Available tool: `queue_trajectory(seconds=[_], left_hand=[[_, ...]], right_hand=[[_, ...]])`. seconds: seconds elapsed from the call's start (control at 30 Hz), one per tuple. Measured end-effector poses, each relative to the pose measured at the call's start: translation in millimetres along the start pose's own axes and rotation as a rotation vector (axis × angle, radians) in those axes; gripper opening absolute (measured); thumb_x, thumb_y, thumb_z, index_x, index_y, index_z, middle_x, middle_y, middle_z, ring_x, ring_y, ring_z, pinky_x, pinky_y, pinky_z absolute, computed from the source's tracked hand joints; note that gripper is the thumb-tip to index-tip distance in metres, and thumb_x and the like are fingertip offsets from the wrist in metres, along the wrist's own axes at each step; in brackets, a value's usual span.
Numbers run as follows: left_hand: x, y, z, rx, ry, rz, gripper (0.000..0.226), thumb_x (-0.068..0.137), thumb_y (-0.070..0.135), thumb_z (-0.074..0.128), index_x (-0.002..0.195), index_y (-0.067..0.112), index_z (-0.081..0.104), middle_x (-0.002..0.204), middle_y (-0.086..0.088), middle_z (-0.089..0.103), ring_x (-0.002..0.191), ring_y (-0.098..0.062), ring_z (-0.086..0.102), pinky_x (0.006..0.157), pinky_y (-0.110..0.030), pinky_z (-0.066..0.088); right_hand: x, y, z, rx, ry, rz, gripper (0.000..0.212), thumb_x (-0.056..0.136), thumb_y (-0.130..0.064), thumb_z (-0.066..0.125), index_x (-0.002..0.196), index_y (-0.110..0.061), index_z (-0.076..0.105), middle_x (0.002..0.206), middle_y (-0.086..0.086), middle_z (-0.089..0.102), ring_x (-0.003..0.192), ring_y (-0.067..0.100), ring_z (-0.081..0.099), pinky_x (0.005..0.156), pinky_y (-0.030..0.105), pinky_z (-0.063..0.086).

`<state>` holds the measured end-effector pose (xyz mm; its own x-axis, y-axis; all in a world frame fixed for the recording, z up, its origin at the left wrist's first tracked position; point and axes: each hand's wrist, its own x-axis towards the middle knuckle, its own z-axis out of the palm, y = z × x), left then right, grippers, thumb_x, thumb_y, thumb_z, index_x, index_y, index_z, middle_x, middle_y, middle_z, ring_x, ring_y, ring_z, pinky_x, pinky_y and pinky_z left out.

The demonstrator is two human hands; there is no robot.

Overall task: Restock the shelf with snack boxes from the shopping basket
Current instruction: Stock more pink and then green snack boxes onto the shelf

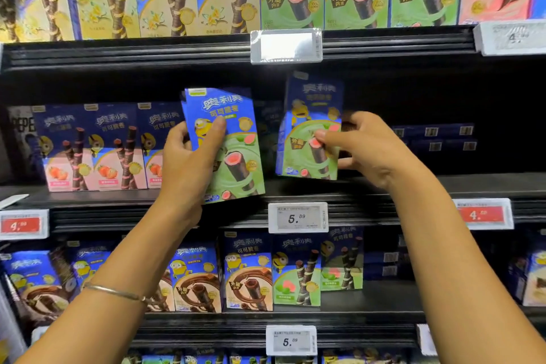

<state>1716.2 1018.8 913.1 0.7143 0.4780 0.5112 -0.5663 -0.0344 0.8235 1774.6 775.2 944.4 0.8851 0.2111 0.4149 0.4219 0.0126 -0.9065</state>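
A thin metal bracelet (118, 292) is worn on the left forearm, nearest the camera. Further up, the left hand (189, 156) is closed around a green-and-blue snack box (233, 139): the thumb is laid across the printed front and the fingers are wrapped round the box's left edge. This box is held tilted, with its top leaning left and its lower end over the front lip of the middle shelf (413, 186). A second box edge appears behind its top; whether two boxes are gripped cannot be told.

To the right of that grip, a second green snack box (310, 115) is pinched by the right hand (363, 148), thumb on the front and fingers behind the right edge. It is held nearly upright, further in on the same shelf; contact with the shelf board cannot be confirmed.

A price tag (297, 217) is clipped below and between the two grips. Strawberry snack boxes (97, 148) are lined up left of the left hand. Flat-laid dark boxes (434, 137) are stacked beyond the right hand.
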Motion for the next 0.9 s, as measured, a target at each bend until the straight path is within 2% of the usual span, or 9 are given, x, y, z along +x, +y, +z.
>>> queue_trajectory(seconds=[0.07, 0.13, 0.2, 0.27, 0.33, 0.4, 0.47, 0.63, 0.9], left_hand=[[1.1, 1.2, -1.1, -0.016, 0.016, 0.007, 0.052, 0.095, 0.039, 0.074, 0.133, 0.007, 0.057, 0.113, -0.003, 0.079, 0.094, -0.019, 0.079, 0.068, -0.03, 0.063], [2.1, 2.5, -0.8, -0.015, 0.046, 0.023, 0.051, 0.095, 0.039, 0.074, 0.132, 0.008, 0.058, 0.112, -0.001, 0.079, 0.092, -0.015, 0.079, 0.066, -0.026, 0.061], [2.9, 2.6, 0.4, -0.012, 0.048, 0.02, 0.05, 0.095, 0.041, 0.074, 0.13, 0.009, 0.059, 0.111, 0.0, 0.079, 0.092, -0.016, 0.079, 0.067, -0.028, 0.062], [3.2, 2.2, 1.6, -0.015, 0.039, 0.011, 0.05, 0.095, 0.042, 0.074, 0.129, 0.009, 0.059, 0.109, 0.001, 0.08, 0.093, -0.017, 0.079, 0.07, -0.031, 0.063], [3.2, 1.1, 3.2, -0.025, 0.032, 0.008, 0.048, 0.095, 0.042, 0.074, 0.127, 0.009, 0.06, 0.103, 0.004, 0.081, 0.09, -0.016, 0.08, 0.066, -0.029, 0.063], [2.9, 0.1, 5.1, -0.024, 0.037, 0.01, 0.046, 0.095, 0.041, 0.074, 0.125, 0.01, 0.06, 0.098, 0.008, 0.081, 0.085, -0.013, 0.08, 0.061, -0.024, 0.061], [2.7, -1.1, 6.7, -0.026, 0.032, 0.008, 0.048, 0.094, 0.041, 0.075, 0.127, 0.009, 0.059, 0.097, 0.008, 0.081, 0.085, -0.012, 0.08, 0.06, -0.022, 0.06], [1.7, -3.5, 9.8, -0.045, 0.011, 0.002, 0.049, 0.094, 0.04, 0.075, 0.128, 0.008, 0.058, 0.101, 0.005, 0.081, 0.086, -0.014, 0.08, 0.061, -0.024, 0.06], [1.6, -2.2, 13.0, -0.04, -0.022, -0.001, 0.051, 0.094, 0.041, 0.074, 0.129, 0.008, 0.056, 0.104, 0.002, 0.081, 0.087, -0.017, 0.08, 0.061, -0.026, 0.061]], right_hand=[[8.5, 4.6, -7.1, -0.219, 0.148, 0.0, 0.025, 0.085, -0.01, 0.079, 0.108, -0.008, 0.07, 0.093, 0.005, 0.076, 0.084, 0.02, 0.075, 0.061, 0.029, 0.059], [17.3, 8.0, -12.9, -0.494, 0.258, 0.024, 0.011, 0.083, -0.009, 0.078, 0.083, -0.008, 0.067, 0.074, 0.0, 0.065, 0.064, 0.015, 0.059, 0.049, 0.016, 0.045], [25.3, 10.9, -15.2, -0.682, 0.279, 0.093, 0.009, 0.089, -0.008, 0.067, 0.082, -0.005, 0.063, 0.081, 0.008, 0.062, 0.063, 0.016, 0.05, 0.044, 0.018, 0.04], [32.7, 11.6, -13.9, -0.861, 0.236, 0.153, 0.013, 0.096, -0.01, 0.057, 0.098, 0.0, 0.064, 0.105, 0.021, 0.065, 0.085, 0.03, 0.06, 0.066, 0.029, 0.047], [43.5, 11.2, -11.5, -0.969, 0.198, 0.197, 0.035, 0.1, -0.016, 0.057, 0.127, 0.006, 0.057, 0.129, 0.026, 0.061, 0.115, 0.039, 0.059, 0.092, 0.038, 0.047], [54.4, 9.6, -7.9, -0.969, 0.189, 0.268, 0.065, 0.099, -0.023, 0.065, 0.15, 0.003, 0.035, 0.146, 0.026, 0.05, 0.132, 0.04, 0.051, 0.103, 0.04, 0.045], [63.8, 8.7, -4.3, -0.905, 0.195, 0.283, 0.081, 0.095, -0.022, 0.072, 0.156, -0.003, 0.023, 0.153, 0.024, 0.042, 0.139, 0.04, 0.045, 0.109, 0.043, 0.044], [76.3, 14.5, 3.6, -0.838, 0.231, 0.244, 0.076, 0.093, -0.02, 0.074, 0.152, -0.006, 0.028, 0.151, 0.024, 0.044, 0.137, 0.042, 0.046, 0.107, 0.043, 0.044], [87.7, 26.2, 7.5, -0.837, 0.236, 0.207, 0.079, 0.094, -0.022, 0.072, 0.155, -0.009, 0.024, 0.151, 0.024, 0.044, 0.137, 0.042, 0.047, 0.11, 0.047, 0.044]])
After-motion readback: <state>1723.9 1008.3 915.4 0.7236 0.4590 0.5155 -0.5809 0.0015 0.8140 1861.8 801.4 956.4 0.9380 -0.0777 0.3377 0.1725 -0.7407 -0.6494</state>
